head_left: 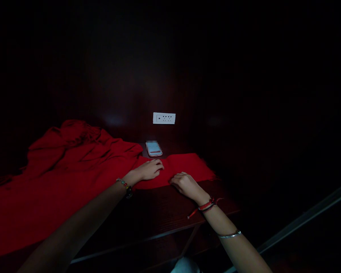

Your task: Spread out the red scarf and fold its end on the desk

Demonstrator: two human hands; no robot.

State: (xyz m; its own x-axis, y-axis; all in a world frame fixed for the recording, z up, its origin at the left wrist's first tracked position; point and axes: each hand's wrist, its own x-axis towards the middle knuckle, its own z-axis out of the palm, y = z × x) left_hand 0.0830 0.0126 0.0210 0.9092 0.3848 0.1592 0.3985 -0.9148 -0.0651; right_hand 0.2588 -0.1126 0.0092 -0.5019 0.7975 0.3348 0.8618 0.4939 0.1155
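A long red cloth (102,170) lies across the dark wooden desk, bunched into folds at the left and flat in a narrow strip at the right. My left hand (151,169) rests on the flat strip with its fingers apart and slightly bent; nothing shows in it. At the strip's near edge is my right hand (185,184), its fingers curled down against the cloth. Their tips are hidden, so what they hold, if anything, cannot be made out. A phone-like light blue object (154,148) lies just beyond the cloth, near my left hand.
A white wall socket (164,118) sits on the dark wall behind the desk. The desk (165,208) has its front edge below my hands. Something pale (185,265) shows at the bottom, under the desk edge. A thin light bar (304,218) slants at the lower right.
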